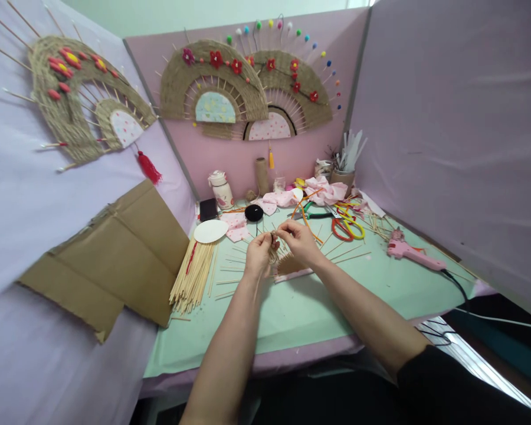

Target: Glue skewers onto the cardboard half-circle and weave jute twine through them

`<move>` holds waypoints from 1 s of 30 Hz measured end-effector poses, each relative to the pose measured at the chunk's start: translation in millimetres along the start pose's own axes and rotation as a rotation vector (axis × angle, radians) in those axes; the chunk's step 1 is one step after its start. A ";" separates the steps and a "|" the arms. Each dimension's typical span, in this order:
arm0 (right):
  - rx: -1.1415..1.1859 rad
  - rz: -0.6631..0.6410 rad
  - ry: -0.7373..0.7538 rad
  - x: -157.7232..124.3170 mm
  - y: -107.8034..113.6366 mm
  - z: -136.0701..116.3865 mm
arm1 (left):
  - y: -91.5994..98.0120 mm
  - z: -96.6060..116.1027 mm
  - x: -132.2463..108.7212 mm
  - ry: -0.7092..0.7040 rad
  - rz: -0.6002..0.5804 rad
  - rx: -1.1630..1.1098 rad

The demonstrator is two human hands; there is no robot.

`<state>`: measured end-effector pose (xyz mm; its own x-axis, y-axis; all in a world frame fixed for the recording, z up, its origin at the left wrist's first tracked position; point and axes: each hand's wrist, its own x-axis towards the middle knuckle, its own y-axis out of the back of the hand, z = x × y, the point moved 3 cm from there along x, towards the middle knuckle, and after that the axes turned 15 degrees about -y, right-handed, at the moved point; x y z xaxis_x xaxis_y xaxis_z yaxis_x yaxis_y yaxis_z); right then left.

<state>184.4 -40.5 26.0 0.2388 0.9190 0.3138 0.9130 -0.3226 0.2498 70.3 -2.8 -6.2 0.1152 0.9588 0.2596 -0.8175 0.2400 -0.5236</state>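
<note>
A small fan frame [294, 268] with a brown half-round middle and thin wooden sticks spreading outward lies at the centre of the green table. Over its left part, my left hand [259, 251] is closed on twine that hangs down below the fingers. My right hand [298, 239] is beside it, fingers pinched together near the same spot. What the right fingertips hold is too small to make out. Black yarn [253, 213] sits just behind the hands, with a strand trailing toward the frame.
Left on the table [310, 319] are a stick bundle [194, 274] and a white oval [210, 231]. Red scissors [343, 230], yellow scissors [356, 229] and a pink glue gun [413, 252] lie right. Bottle [221, 190], cardboard tube [261, 176] and pink cloth [325, 192] are behind. Cardboard [115, 260] leans left.
</note>
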 end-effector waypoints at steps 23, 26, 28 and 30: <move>0.202 -0.158 -0.430 11.1 -10.0 32.2 | 15.8 -9.1 1.5 -0.008 -0.092 0.373; 0.229 -0.126 -0.528 5.1 -7.7 38.4 | 15.6 -2.5 3.0 -0.211 -0.111 0.570; 0.216 -0.112 -0.578 2.2 -7.5 42.3 | 12.0 3.4 2.2 -0.329 -0.183 0.654; 0.190 -0.103 -0.617 1.0 -7.1 46.6 | 8.3 6.5 1.2 -0.365 -0.297 0.737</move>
<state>193.5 -26.8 -18.1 0.2409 0.9227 -0.3010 0.9705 -0.2318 0.0661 60.0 -0.6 -5.0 0.2962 0.7334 0.6119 -0.9537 0.1917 0.2319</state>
